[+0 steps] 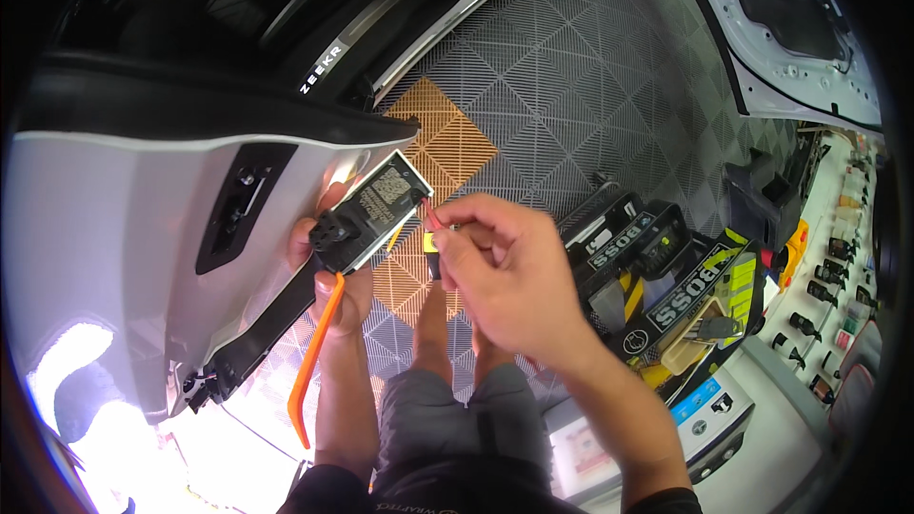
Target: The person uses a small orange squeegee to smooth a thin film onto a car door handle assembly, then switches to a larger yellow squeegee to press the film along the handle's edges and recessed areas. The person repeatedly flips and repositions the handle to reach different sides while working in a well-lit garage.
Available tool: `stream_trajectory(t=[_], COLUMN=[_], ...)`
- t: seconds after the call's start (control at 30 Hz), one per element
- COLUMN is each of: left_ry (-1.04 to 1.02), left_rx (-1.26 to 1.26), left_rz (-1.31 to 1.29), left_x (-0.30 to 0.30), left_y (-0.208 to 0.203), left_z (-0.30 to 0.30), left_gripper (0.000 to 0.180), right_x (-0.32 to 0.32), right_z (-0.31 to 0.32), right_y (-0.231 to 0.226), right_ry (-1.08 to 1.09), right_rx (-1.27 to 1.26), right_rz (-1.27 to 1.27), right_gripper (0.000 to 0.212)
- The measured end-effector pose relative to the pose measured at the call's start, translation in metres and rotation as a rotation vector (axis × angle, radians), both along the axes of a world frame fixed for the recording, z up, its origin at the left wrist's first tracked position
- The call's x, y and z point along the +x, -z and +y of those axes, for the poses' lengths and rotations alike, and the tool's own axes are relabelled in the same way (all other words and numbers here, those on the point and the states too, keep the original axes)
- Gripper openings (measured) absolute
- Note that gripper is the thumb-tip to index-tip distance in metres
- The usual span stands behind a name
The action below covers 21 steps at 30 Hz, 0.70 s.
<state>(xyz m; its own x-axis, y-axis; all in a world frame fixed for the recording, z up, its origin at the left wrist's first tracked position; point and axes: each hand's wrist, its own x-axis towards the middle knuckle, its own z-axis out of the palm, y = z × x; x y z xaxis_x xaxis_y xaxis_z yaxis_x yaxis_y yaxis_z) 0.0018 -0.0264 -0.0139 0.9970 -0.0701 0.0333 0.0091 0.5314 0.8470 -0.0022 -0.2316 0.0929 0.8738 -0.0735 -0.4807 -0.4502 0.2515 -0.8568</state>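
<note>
My left hand (pixel 354 303) is closed round a flat rectangular module (pixel 373 212). It has a black back with a printed label, a raised black socket at its lower end and a white rim. An orange strip-like pry tool (pixel 319 352) hangs down from the same hand, its upper end by the thumb. Fingertips of my right hand (pixel 505 271) pinch a thin red piece (pixel 434 216) against the module's upper right corner. Just under those fingers shows a small yellow-and-black thing (pixel 432 252), whose kind I cannot make out.
Left of me stands a pale car door panel (pixel 124 228) with a dark recess. A tool bag (pixel 666 295) full of tools sits at the right, beside a white box (pixel 709 419). Grey floor tiles (pixel 533 86) surround an orange patch. Another white panel (pixel 809 29) fills the upper right.
</note>
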Motion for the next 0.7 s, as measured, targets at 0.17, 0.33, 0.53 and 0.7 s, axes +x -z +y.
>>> stream_trajectory(t=[0.17,0.33,0.53,0.7], left_ry=[0.005,0.055,0.080,0.045], left_rx=[0.010,-0.035,-0.006,0.041], left_rz=[-0.060,-0.058,-0.104,-0.052], left_x=[0.003,0.002,0.004,0.002], left_y=[0.005,0.003,0.002,0.001], left_z=[0.004,0.007,0.007,0.008], left_gripper=[0.060,0.058,0.073,0.082], right_x=[-0.020,-0.020,-0.032,-0.031], right_z=[0.022,0.021,0.002,0.005], right_y=[0.027,0.033,0.027,0.033], right_ry=[0.114,0.103,0.032,0.150], right_rx=[-0.502,-0.663,-0.326,0.358], right_rz=[-0.396,-0.499,-0.332,-0.126], right_gripper=[0.019,0.022,0.023,0.019])
